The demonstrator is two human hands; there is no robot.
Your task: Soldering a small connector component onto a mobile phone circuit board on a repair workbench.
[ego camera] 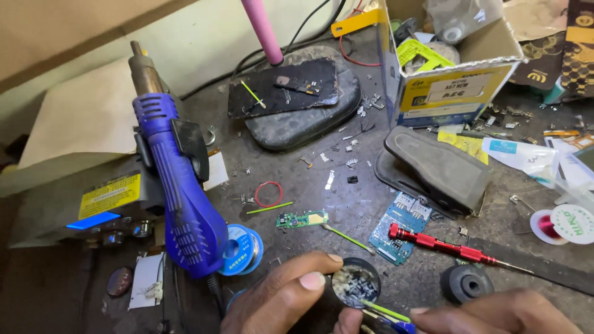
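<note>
My left hand (281,297) grips a small round black tin (355,283) of greyish paste at the bottom middle, thumb on its rim. My right hand (489,312) enters from the bottom right, pinching a thin green-handled stick (383,310) whose tip rests at the tin's lower edge. Just above lie a small green circuit board (302,219), a green cotton swab (348,237) and a blue circuit board (399,226). A red precision screwdriver (448,247) lies across the blue board's right side.
A blue hot-air gun (176,185) stands in its holder on a rework station (93,198) at left. A solder spool (241,249), a black mat on a lamp base (291,93), an open cardboard box (451,68), a dark pouch (436,170), a black knob (467,284) and scattered small parts surround the work spot.
</note>
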